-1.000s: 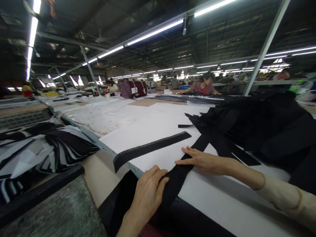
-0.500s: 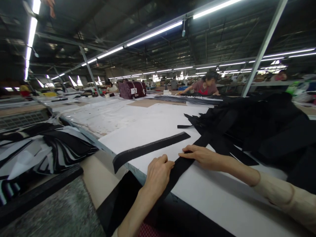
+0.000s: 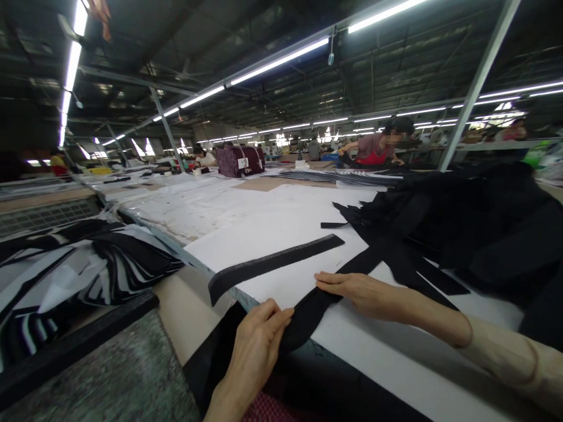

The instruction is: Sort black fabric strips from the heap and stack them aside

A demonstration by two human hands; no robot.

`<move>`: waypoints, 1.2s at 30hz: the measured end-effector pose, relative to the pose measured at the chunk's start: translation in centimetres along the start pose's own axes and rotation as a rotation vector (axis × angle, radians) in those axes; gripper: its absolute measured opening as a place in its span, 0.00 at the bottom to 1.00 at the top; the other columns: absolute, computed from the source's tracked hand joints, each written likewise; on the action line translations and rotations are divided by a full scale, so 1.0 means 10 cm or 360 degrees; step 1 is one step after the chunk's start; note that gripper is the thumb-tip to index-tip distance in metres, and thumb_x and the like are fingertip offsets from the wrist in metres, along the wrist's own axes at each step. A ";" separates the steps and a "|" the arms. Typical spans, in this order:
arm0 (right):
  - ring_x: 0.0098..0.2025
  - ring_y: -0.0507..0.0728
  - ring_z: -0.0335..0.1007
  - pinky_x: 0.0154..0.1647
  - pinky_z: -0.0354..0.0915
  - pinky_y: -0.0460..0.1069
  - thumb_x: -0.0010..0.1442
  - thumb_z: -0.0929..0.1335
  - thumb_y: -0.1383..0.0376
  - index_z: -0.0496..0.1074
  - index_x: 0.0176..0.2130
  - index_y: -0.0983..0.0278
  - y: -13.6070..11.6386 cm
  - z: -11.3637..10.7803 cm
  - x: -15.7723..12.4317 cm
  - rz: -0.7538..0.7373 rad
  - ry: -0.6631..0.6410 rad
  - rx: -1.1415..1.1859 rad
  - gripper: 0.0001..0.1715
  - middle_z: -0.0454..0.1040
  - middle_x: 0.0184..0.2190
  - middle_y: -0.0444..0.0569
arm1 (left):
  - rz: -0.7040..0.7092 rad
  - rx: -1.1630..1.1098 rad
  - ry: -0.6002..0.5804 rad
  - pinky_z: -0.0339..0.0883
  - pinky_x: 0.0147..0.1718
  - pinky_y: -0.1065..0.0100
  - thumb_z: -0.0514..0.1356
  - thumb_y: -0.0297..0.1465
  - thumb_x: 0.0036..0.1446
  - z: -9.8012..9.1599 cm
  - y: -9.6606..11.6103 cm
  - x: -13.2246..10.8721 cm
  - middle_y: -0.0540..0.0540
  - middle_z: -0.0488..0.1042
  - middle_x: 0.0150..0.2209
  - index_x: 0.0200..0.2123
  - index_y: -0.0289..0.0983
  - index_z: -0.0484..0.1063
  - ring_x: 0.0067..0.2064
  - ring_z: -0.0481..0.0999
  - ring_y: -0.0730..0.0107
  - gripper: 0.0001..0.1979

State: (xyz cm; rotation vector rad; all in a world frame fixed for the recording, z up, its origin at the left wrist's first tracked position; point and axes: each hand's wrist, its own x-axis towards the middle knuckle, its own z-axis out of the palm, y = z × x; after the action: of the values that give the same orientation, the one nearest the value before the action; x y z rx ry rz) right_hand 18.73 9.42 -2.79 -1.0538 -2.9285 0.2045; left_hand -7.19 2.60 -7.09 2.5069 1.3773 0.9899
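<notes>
A black fabric strip (image 3: pixel 305 316) runs from the dark cloth pile down over the near edge of the white-covered table (image 3: pixel 373 357). My left hand (image 3: pixel 259 334) pinches its left edge near the table's rim, thumb and fingers closed together. Flat across the same strip lies my right hand (image 3: pixel 363 294), fingers stretched out and pointing left. Beyond both hands, a separate stack of narrow black strips (image 3: pixel 277 258) rests on the white sheet, its near end drooping over the table edge.
A large heap of black fabric (image 3: pixel 479 228) covers the table's right side. Layered black and white cloth (image 3: pixel 105 269) lies at the lower left. Maroon bundles (image 3: pixel 240 161) sit farther back. Across the table a co-worker (image 3: pixel 378 146) bends over dark pieces.
My left hand has moved down and left, still gripping the strip's edge. My right hand has shifted slightly nearer and flattened on the strip. The co-worker's arms have moved.
</notes>
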 end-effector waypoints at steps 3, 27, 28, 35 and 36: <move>0.61 0.55 0.49 0.61 0.51 0.52 0.44 0.54 0.85 0.53 0.61 0.61 -0.06 -0.04 0.05 -0.0045 -0.0068 0.0055 0.48 0.50 0.62 0.50 | 0.0085 0.0119 0.0068 0.62 0.28 0.69 0.48 0.28 0.62 0.03 -0.02 0.00 0.47 0.66 0.28 0.43 0.39 0.73 0.30 0.66 0.70 0.14; 0.47 0.55 0.68 0.50 0.64 0.50 0.53 0.57 0.79 0.71 0.48 0.66 0.17 0.04 0.08 0.0051 0.0487 0.0107 0.27 0.72 0.46 0.52 | -0.0159 0.0384 -0.0221 0.62 0.31 0.69 0.51 0.28 0.59 0.42 0.41 0.81 0.48 0.70 0.35 0.40 0.40 0.72 0.34 0.72 0.68 0.11; 0.48 0.55 0.68 0.50 0.64 0.50 0.52 0.57 0.79 0.71 0.48 0.66 0.18 0.07 0.07 0.0040 0.0504 0.0130 0.27 0.72 0.46 0.52 | -0.0174 0.0312 -0.0192 0.62 0.32 0.69 0.52 0.29 0.59 0.40 0.39 0.77 0.48 0.70 0.34 0.40 0.40 0.72 0.34 0.72 0.68 0.10; 0.52 0.55 0.62 0.55 0.59 0.51 0.48 0.57 0.82 0.67 0.53 0.66 0.27 0.16 -0.02 -0.0014 0.0495 0.0154 0.35 0.68 0.50 0.53 | -0.0153 0.0066 0.0030 0.63 0.31 0.69 0.54 0.25 0.57 0.36 0.27 0.45 0.48 0.68 0.29 0.37 0.39 0.74 0.32 0.69 0.68 0.09; 0.53 0.55 0.62 0.55 0.58 0.52 0.47 0.56 0.82 0.66 0.53 0.65 0.28 0.15 -0.02 -0.0020 0.0477 0.0154 0.37 0.67 0.51 0.52 | -0.0101 0.0123 0.0079 0.63 0.31 0.68 0.53 0.24 0.57 0.38 0.27 0.43 0.48 0.67 0.28 0.36 0.38 0.74 0.32 0.69 0.68 0.10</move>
State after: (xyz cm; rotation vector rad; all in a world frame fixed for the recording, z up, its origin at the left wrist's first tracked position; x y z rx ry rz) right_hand 20.53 11.22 -4.67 -0.9584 -2.6301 0.1690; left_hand -1.40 5.14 -6.91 2.4915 1.5279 1.0121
